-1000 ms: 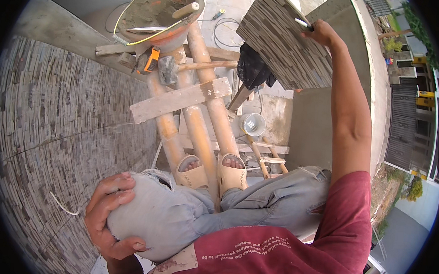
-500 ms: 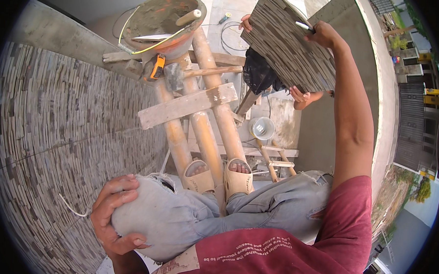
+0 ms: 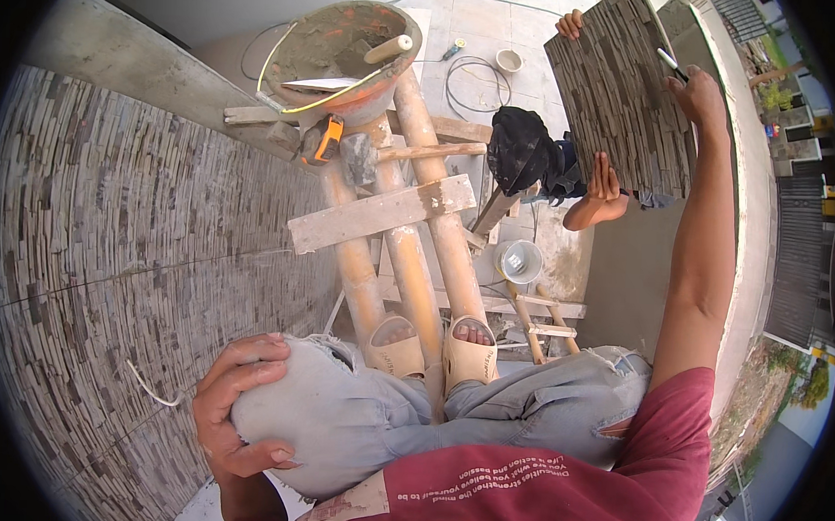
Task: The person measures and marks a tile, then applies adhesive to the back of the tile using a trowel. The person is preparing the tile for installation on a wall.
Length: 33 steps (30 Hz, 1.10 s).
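Head view: grey-brown tile (image 3: 619, 92) just left of right hand (image 3: 701, 96), clamped on marker (image 3: 668, 59).

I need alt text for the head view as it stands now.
The person's right hand, holding a white pen-like tool, is at the right edge of a striped panel gripped by a co-worker's hands. The left hand rests on the left knee. Ahead are thick poles, a mortar bucket and an orange tape measure.

- Bright, diffuse daylight; soft shadows
- Far floor (image 3: 502, 24) pale and bright
- Left hand (image 3: 221, 410) fairly sharp
- Gate (image 3: 796, 249) at right softer
- Right wall (image 3: 754, 275) bowed by lens; corners black
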### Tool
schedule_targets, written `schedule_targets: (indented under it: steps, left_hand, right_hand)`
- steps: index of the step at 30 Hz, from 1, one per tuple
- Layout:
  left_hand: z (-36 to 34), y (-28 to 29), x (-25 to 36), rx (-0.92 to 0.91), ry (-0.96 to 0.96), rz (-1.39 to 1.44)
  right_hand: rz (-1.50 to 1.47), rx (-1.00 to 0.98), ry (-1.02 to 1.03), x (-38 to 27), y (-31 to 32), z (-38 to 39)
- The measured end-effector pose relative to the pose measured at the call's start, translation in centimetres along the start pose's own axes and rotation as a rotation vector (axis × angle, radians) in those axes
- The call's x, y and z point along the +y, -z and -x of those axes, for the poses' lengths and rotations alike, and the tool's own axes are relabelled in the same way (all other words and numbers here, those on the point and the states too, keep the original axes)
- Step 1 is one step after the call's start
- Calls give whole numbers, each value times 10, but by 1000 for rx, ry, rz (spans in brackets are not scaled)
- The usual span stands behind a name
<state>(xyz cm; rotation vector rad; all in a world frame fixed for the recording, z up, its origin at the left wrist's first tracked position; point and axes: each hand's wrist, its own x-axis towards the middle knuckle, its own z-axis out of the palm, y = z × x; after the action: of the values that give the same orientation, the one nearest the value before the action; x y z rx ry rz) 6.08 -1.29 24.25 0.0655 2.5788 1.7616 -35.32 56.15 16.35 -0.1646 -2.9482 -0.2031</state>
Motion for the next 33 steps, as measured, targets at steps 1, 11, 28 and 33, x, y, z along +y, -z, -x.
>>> schedule_targets:
  steps: [1,11,28,33]
  left_hand:
    - [-2,0,-1,-7,-6,26]
    - [-29,-7,7,-126,133,99]
    - [-57,-25,34,72,191,-248]
    - [-56,-26,34,96,85,-372]
  right_hand:
    - [76,132,-43,-6,6,5]
    - [-768,-321,944,-229,85,133]
    - [-1017,-161,1506,-309,138,227]
    - [-1005,-159,1549,-305,138,229]
